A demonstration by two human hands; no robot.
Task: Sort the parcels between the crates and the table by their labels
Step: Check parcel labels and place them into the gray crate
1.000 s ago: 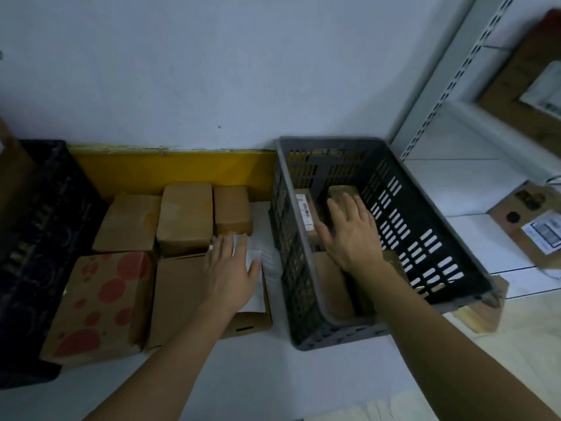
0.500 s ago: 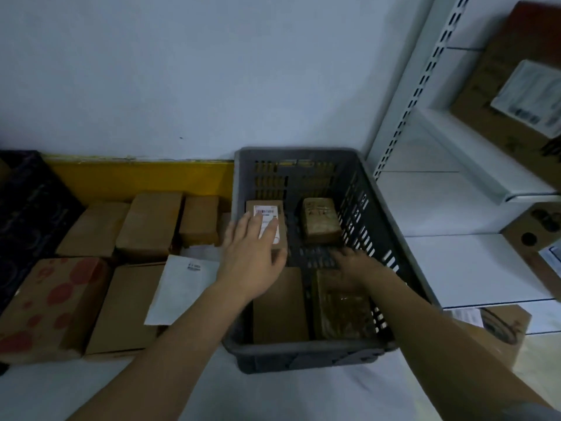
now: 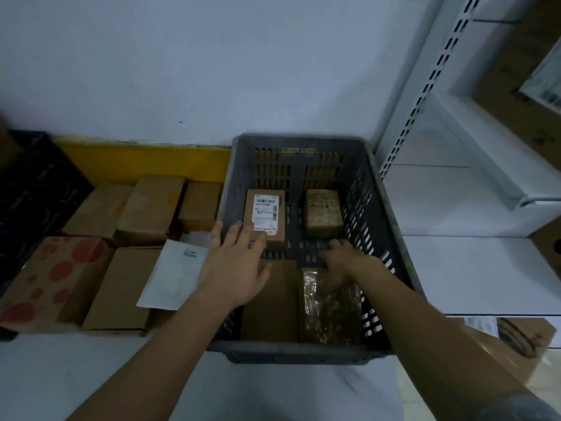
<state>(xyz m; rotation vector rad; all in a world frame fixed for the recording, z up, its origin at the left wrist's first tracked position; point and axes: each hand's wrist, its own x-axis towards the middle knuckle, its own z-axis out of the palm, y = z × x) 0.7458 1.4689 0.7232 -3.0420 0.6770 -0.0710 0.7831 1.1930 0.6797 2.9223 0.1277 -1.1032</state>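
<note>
A grey slotted crate (image 3: 288,351) stands on the white table. It holds a small box with a printed label (image 3: 265,214), a taped brown parcel (image 3: 323,212), a plain flat brown box (image 3: 270,302) and a plastic-wrapped parcel (image 3: 331,311). My left hand (image 3: 233,265) hovers over the crate's left side with its fingers spread, fingertips just short of the labelled box, holding nothing. My right hand (image 3: 337,262) is down inside the crate, fingers curled over the far end of the wrapped parcel.
Left of the crate lie a red-dotted box (image 3: 54,278), a brown box (image 3: 121,287) under a white envelope (image 3: 173,275), and three brown parcels (image 3: 151,205) behind. A black crate (image 3: 36,183) sits far left. White shelving (image 3: 455,177) with cartons (image 3: 516,338) stands on the right.
My left hand left the white envelope on the table and came over the crate by the labelled box. My right hand drew back from the taped parcel to the wrapped parcel's far end.
</note>
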